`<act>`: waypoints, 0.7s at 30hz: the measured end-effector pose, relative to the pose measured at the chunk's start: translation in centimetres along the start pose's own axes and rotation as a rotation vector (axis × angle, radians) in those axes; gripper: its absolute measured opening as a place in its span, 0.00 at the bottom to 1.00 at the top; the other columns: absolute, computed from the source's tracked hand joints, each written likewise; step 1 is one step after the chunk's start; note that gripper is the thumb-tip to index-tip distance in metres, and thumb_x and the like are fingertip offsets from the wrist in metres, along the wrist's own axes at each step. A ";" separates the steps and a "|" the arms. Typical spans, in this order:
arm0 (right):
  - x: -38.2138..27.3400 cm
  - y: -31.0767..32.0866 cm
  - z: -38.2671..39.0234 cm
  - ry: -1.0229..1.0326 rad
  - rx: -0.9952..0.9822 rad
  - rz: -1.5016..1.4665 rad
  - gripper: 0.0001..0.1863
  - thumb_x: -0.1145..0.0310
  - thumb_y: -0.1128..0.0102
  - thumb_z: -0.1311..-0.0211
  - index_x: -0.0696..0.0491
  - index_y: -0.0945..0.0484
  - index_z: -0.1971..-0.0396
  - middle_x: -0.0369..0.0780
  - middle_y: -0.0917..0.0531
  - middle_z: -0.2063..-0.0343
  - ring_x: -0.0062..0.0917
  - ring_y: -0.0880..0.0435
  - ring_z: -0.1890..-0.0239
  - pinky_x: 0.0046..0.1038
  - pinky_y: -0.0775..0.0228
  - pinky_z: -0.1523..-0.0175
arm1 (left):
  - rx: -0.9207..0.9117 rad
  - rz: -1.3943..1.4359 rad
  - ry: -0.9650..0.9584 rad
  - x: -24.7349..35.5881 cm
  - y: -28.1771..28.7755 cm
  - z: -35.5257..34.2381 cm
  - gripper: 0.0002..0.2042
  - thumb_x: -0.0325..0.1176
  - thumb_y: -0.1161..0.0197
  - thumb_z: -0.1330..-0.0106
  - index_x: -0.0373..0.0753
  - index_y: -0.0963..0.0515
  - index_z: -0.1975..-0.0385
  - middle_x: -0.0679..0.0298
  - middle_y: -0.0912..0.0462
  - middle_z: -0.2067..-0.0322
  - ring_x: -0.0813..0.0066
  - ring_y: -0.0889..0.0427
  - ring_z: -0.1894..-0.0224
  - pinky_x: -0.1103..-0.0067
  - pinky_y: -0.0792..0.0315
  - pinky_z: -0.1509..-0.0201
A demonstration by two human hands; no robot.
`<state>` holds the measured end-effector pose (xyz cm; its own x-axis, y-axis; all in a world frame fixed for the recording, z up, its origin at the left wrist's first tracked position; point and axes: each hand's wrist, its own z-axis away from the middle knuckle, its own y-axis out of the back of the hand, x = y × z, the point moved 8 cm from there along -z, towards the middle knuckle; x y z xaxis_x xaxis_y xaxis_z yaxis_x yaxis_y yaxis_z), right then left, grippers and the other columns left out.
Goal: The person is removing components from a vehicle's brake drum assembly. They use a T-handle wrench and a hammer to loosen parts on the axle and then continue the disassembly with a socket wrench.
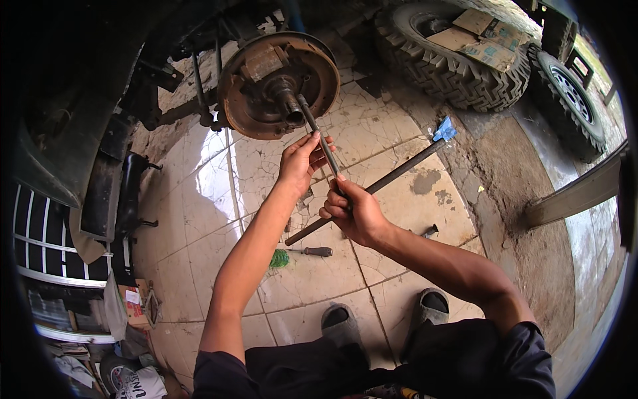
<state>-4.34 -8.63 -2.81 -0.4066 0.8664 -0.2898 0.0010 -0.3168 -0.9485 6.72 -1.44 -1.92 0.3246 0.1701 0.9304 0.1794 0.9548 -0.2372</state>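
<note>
A slim dark metal rod (327,154) is held in both my hands, slanting up toward a rusty brake backing plate (239,100). Its far tip is beside the hollow axle spindle (290,106) at the plate's centre; whether they touch I cannot tell. Closer to the plate, my left hand (302,161) pinches the rod between thumb and fingers, the other fingers partly spread. Around the rod's near end my right hand (355,209) is closed, hiding that end. Below the hands, a long dark pipe (405,166) lies diagonally on the tiled floor.
A dark-handled tool (318,251) and a green mesh clump (279,259) lie before my feet. A crumpled blue cloth (446,129) touches the pipe's far end. Two tyres, one large with cardboard (495,45) on it, are at far right. Black vehicle parts (133,193) line the left.
</note>
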 end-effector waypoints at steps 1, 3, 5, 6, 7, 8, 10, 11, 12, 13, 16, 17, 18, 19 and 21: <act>-0.2 0.2 0.1 0.002 0.019 0.044 0.11 0.63 0.55 0.32 0.50 0.37 0.74 0.30 0.39 0.84 0.18 0.41 0.82 0.26 0.40 0.71 | -0.001 -0.005 0.004 0.0 0.0 0.0 0.11 0.40 0.45 0.34 0.42 0.25 0.59 0.65 0.19 0.60 0.77 0.20 0.59 0.79 0.27 0.57; -2.0 1.2 0.1 0.144 0.112 0.526 0.11 0.63 0.52 0.33 0.53 0.36 0.73 0.33 0.35 0.85 0.20 0.38 0.83 0.28 0.39 0.75 | -0.038 0.002 0.019 -0.1 -0.4 -0.2 0.12 0.39 0.45 0.34 0.40 0.26 0.57 0.63 0.19 0.59 0.75 0.20 0.58 0.78 0.27 0.55; -5.2 -0.7 1.2 0.459 0.099 1.631 0.08 0.71 0.52 0.40 0.60 0.37 0.70 0.47 0.24 0.84 0.36 0.22 0.79 0.33 0.33 0.76 | -0.068 -0.001 0.037 -0.6 -0.2 -0.3 0.13 0.39 0.46 0.33 0.39 0.27 0.55 0.62 0.20 0.59 0.73 0.20 0.58 0.76 0.26 0.53; -5.1 -0.2 0.9 0.345 0.136 1.832 0.08 0.72 0.54 0.41 0.62 0.38 0.69 0.49 0.23 0.83 0.40 0.21 0.77 0.35 0.32 0.74 | -0.082 -0.007 0.046 -0.9 0.0 -0.3 0.13 0.39 0.47 0.33 0.38 0.27 0.54 0.61 0.20 0.59 0.73 0.20 0.57 0.76 0.26 0.52; -5.2 0.1 0.9 0.227 0.179 2.027 0.08 0.73 0.55 0.43 0.63 0.38 0.68 0.52 0.23 0.83 0.44 0.20 0.76 0.38 0.30 0.72 | -0.103 -0.018 0.054 -1.0 -0.3 -0.5 0.14 0.38 0.47 0.33 0.38 0.27 0.53 0.61 0.20 0.58 0.72 0.20 0.57 0.75 0.26 0.51; -5.2 -0.6 1.1 0.292 0.154 2.172 0.09 0.73 0.56 0.42 0.63 0.39 0.68 0.53 0.23 0.83 0.45 0.21 0.76 0.40 0.30 0.71 | -0.094 0.011 0.056 -1.1 -0.3 -0.5 0.14 0.38 0.48 0.32 0.38 0.27 0.53 0.60 0.20 0.58 0.72 0.20 0.56 0.76 0.26 0.51; -4.7 -2.1 1.5 0.428 0.096 2.457 0.10 0.72 0.57 0.42 0.64 0.40 0.67 0.54 0.24 0.84 0.48 0.22 0.77 0.45 0.30 0.69 | -0.137 0.012 0.030 -1.0 -0.7 -0.4 0.14 0.38 0.49 0.32 0.38 0.27 0.52 0.60 0.20 0.58 0.73 0.21 0.56 0.76 0.26 0.51; -4.8 -1.8 1.9 0.355 0.095 2.328 0.10 0.72 0.57 0.42 0.64 0.40 0.67 0.54 0.24 0.83 0.48 0.22 0.77 0.45 0.30 0.68 | -0.157 0.012 0.018 -0.9 -0.8 -0.2 0.14 0.38 0.49 0.31 0.38 0.27 0.52 0.60 0.20 0.58 0.73 0.21 0.55 0.76 0.26 0.51; -5.1 -1.4 2.5 0.285 0.092 2.198 0.10 0.72 0.56 0.42 0.64 0.40 0.67 0.54 0.24 0.83 0.49 0.22 0.77 0.46 0.30 0.67 | -0.149 0.003 0.028 -1.3 -0.7 0.3 0.13 0.37 0.48 0.32 0.38 0.25 0.53 0.60 0.19 0.59 0.74 0.20 0.57 0.77 0.25 0.54; -5.0 -1.0 3.2 0.212 0.083 2.072 0.10 0.72 0.55 0.42 0.64 0.41 0.67 0.54 0.24 0.83 0.50 0.22 0.77 0.46 0.30 0.66 | -0.155 -0.005 0.033 -1.6 -0.5 0.7 0.13 0.37 0.47 0.32 0.38 0.25 0.54 0.60 0.19 0.60 0.74 0.20 0.58 0.77 0.25 0.55; -4.4 -0.4 5.2 0.246 0.131 1.682 0.12 0.70 0.52 0.41 0.64 0.40 0.67 0.55 0.24 0.80 0.51 0.22 0.73 0.44 0.32 0.65 | -0.142 -0.013 0.044 -2.2 -0.5 1.9 0.12 0.36 0.43 0.35 0.37 0.23 0.56 0.60 0.18 0.64 0.75 0.19 0.63 0.80 0.24 0.60; -4.4 0.0 5.5 0.238 0.146 1.590 0.12 0.70 0.52 0.40 0.63 0.40 0.67 0.56 0.24 0.79 0.51 0.22 0.71 0.44 0.33 0.65 | -0.136 0.004 0.032 -2.4 -0.4 1.7 0.13 0.36 0.43 0.35 0.37 0.23 0.56 0.60 0.18 0.65 0.75 0.19 0.64 0.80 0.24 0.60; -4.3 0.7 5.1 0.309 0.128 1.515 0.13 0.66 0.52 0.37 0.61 0.38 0.67 0.54 0.24 0.79 0.47 0.22 0.72 0.42 0.34 0.67 | -0.130 0.021 0.020 -2.4 -0.4 1.4 0.13 0.37 0.43 0.35 0.37 0.23 0.56 0.61 0.18 0.65 0.76 0.19 0.65 0.80 0.24 0.61; -4.4 0.8 4.6 0.291 0.133 1.454 0.13 0.65 0.52 0.37 0.61 0.38 0.67 0.51 0.24 0.79 0.43 0.22 0.73 0.40 0.34 0.68 | -0.124 0.029 0.003 -1.9 -0.5 1.1 0.13 0.37 0.43 0.35 0.37 0.23 0.56 0.61 0.18 0.65 0.76 0.19 0.65 0.81 0.25 0.62; -4.9 1.0 3.5 0.255 0.142 1.333 0.14 0.63 0.51 0.36 0.60 0.37 0.69 0.46 0.25 0.80 0.34 0.24 0.76 0.36 0.34 0.71 | -0.052 0.048 0.009 -1.6 -0.3 0.9 0.10 0.38 0.42 0.36 0.40 0.21 0.61 0.64 0.17 0.67 0.80 0.20 0.68 0.84 0.26 0.64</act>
<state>-5.51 -14.51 -1.89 0.0076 -0.0833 -0.9965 0.1571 -0.9841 0.0835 5.27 -1.81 -3.06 0.3425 0.2127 0.9151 0.2118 0.9315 -0.2958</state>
